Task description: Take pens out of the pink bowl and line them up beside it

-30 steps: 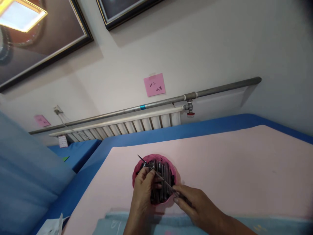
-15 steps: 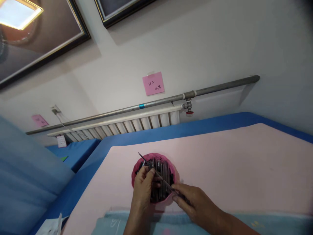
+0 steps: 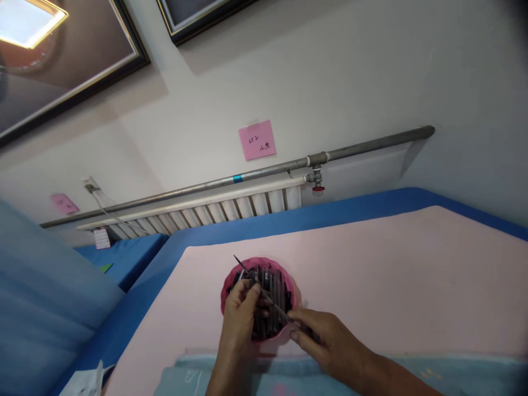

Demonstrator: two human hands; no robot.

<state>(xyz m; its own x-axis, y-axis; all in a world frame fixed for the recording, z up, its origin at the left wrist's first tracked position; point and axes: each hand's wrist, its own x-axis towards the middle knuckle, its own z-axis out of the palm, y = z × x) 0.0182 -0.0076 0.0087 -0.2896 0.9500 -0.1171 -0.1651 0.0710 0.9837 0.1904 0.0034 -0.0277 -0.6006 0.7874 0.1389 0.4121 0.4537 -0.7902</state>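
A pink bowl full of dark pen barrels sits on the pink table top. My left hand hovers over the bowl's left side, fingers pinched on the upper part of a thin pen refill. My right hand is closed at the bowl's right rim, gripping the lower end of the same slanted refill. The refill's tip pokes up past the bowl's far left edge.
A light blue cloth lies at the near table edge. Blue fabric borders the pink top. A radiator and grey pipe run along the wall, with a pink note above. White paper lies bottom left.
Both hands keep their grip on the refill over the bowl. The view has drifted slightly, shifting everything a little left and up.
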